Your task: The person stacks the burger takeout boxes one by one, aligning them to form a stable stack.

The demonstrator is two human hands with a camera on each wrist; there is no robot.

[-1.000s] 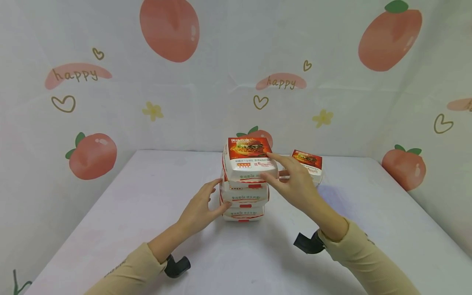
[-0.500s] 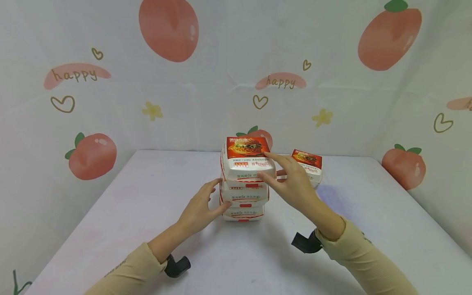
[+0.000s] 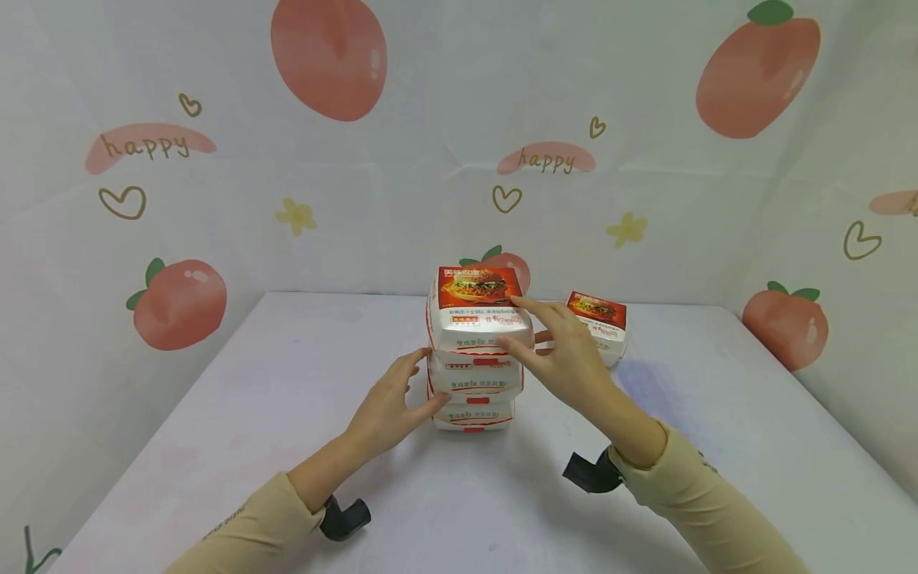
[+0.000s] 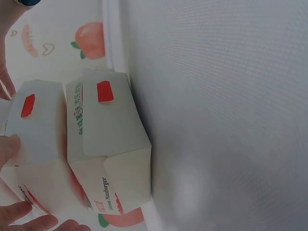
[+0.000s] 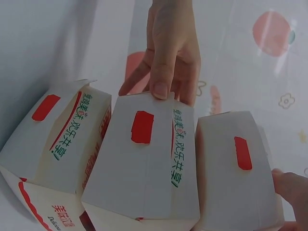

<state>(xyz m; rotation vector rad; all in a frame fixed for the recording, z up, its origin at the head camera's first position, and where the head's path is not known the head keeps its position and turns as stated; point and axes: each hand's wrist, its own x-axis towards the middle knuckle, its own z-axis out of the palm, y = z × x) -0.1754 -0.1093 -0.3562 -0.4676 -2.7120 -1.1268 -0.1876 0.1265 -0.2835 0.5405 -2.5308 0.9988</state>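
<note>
Three white burger boxes stand in a stack. On the top box [image 3: 482, 311], with its red burger picture facing up, the right hand [image 3: 562, 351] grips the right side, thumb at the front. The left hand [image 3: 387, 406] holds the middle box [image 3: 476, 375] from the left, its thumb [image 5: 162, 79] on the front face in the right wrist view. The bottom box [image 3: 473, 415] sits on the table; in the left wrist view it is the box [image 4: 113, 120] nearest the table. The top box is slightly left of the middle one; whether its weight rests there I cannot tell.
Another burger box [image 3: 601, 323] sits on the table behind the right hand. The white table [image 3: 301, 351] ends at a printed backdrop [image 3: 402, 199] with fruit and hearts. Black camera mounts [image 3: 346, 518] hang below both wrists.
The right hand has shifted the top box a little to the left over the stack. The left hand and the lower boxes have stayed put.
</note>
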